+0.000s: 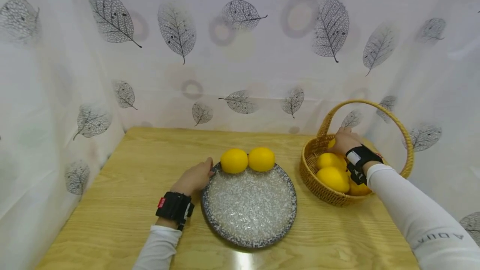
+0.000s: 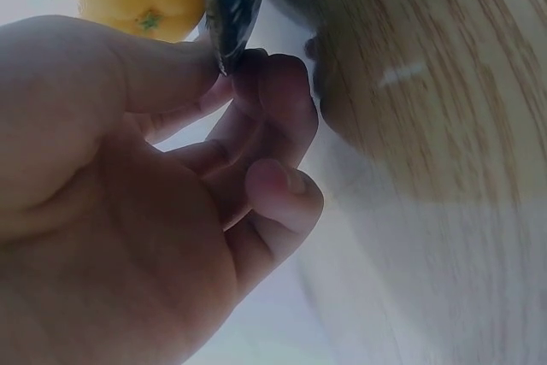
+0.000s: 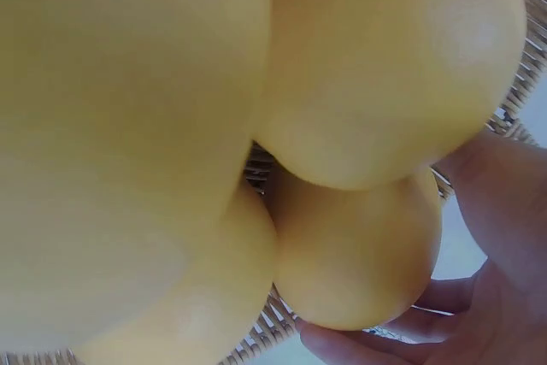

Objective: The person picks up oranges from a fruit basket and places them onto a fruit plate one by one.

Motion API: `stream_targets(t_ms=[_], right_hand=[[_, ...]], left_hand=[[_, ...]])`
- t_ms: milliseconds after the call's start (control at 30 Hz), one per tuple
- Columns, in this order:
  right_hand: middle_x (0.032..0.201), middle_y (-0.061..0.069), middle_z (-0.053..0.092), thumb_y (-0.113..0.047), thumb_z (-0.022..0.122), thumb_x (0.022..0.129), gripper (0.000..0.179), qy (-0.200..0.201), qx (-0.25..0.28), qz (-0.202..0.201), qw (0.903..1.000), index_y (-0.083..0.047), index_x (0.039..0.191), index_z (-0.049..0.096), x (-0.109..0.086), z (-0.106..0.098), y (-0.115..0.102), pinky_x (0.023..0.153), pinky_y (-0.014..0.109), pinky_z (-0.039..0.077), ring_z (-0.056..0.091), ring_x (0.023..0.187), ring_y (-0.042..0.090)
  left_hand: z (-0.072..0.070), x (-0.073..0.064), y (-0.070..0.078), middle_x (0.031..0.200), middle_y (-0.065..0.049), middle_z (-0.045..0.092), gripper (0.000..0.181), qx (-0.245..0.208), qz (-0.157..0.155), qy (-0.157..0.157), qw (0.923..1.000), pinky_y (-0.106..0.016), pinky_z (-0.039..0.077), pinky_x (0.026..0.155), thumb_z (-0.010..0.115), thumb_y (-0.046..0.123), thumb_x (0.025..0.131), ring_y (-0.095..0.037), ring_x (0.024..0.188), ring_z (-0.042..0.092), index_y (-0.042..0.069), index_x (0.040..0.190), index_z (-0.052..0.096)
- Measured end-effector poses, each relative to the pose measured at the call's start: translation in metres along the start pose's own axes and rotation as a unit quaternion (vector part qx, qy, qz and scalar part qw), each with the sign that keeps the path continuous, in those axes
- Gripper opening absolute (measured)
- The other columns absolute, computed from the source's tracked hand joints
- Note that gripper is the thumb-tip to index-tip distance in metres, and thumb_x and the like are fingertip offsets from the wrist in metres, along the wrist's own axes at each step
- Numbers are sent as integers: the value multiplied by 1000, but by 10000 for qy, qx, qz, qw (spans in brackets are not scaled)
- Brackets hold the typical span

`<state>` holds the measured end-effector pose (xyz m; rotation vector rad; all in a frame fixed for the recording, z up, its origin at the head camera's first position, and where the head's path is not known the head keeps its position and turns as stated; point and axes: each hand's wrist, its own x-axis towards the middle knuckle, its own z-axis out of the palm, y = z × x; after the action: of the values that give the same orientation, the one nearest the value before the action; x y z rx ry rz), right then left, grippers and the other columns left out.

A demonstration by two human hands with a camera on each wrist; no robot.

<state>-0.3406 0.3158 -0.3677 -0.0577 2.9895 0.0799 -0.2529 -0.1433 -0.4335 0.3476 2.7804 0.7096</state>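
A round tan wicker basket (image 1: 323,193) holds several smooth yellow fruits (image 1: 333,179); a round, speckled grey plate (image 1: 251,207) on the pale wooden table (image 1: 112,203) bears two oval yellow fruits (image 1: 234,161) at its far edge; the right hand (image 1: 346,141) reaches into the basket's far side, thumb and fingers grasping one yellow fruit (image 3: 359,250); the left hand (image 1: 192,178) reaches forward, fingers pinching the plate's left rim; the plate's two fruits lie side by side, long axes roughly left to right.
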Motion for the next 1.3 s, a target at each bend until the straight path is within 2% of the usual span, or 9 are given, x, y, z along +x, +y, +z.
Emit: stream_targets(t_ms=[100,267,433,567,767,900,1033,1167,1300], right_hand=[[127,54,34,-37,69,83,97,134,-49,77,9999,29,137,24,-3,-1,0,84,68,48,50,96,62],[131,53,31,-42,68,82,100,153,80,94,9998,26,140,22,-15,-11,0,80,69,49,48,97,64],[127,52,34,-38,69,80,98,422,291,45,9987,26,138,25,-27,-18,-2,62,60,53,53,88,61],[118,48,40,-35,69,79,93,783,375,142,9961,27,135,29,-32,-19,-4,49,49,49,55,78,54],[107,45,42,-37,68,80,86,1145,603,205,9914,27,126,36,-38,-20,-5,43,42,44,51,64,40],[111,48,41,-44,69,81,92,1279,712,79,9892,29,125,35,-41,-21,-9,47,51,49,53,64,42],[118,54,40,-49,70,79,98,1400,747,-34,9873,30,125,35,-46,-23,-18,56,61,53,57,71,51],[122,55,39,-51,70,79,101,1561,670,-157,9853,30,127,33,-55,-27,-29,62,64,53,56,81,57],[119,50,43,-54,69,79,99,1731,936,-228,9802,27,127,35,-70,-30,-39,63,61,52,55,82,53]], left_hand=[[0,0,-1,107,-19,69,20,-28,10,-13,10000,-44,55,79,48,7,99,-24,91,64,0,118,50],[0,1,-2,104,-18,69,20,-30,72,-13,10000,-43,54,77,47,8,100,-23,88,63,0,118,50],[1,1,-3,103,-18,69,20,-45,129,3,9999,-41,53,75,47,8,100,-22,86,62,-1,118,49],[2,1,-5,100,-18,69,19,2,137,11,9999,-40,53,73,47,8,100,-21,82,61,-1,117,49],[2,1,-3,101,-17,69,19,-15,63,14,10000,-41,53,75,47,9,100,-21,83,60,0,117,49],[1,0,-3,100,-17,69,18,-17,48,14,10000,-40,53,73,48,10,100,-21,81,60,1,116,50],[-1,0,-3,97,-17,69,18,-11,37,-14,10000,-38,52,69,48,10,100,-20,78,59,1,115,50],[-1,0,-4,98,-17,69,18,-96,-39,20,9999,-39,52,71,48,10,100,-21,79,59,1,115,50],[0,1,-5,99,-17,69,18,-164,-19,36,9999,-39,52,71,48,11,100,-21,80,60,2,115,51]])
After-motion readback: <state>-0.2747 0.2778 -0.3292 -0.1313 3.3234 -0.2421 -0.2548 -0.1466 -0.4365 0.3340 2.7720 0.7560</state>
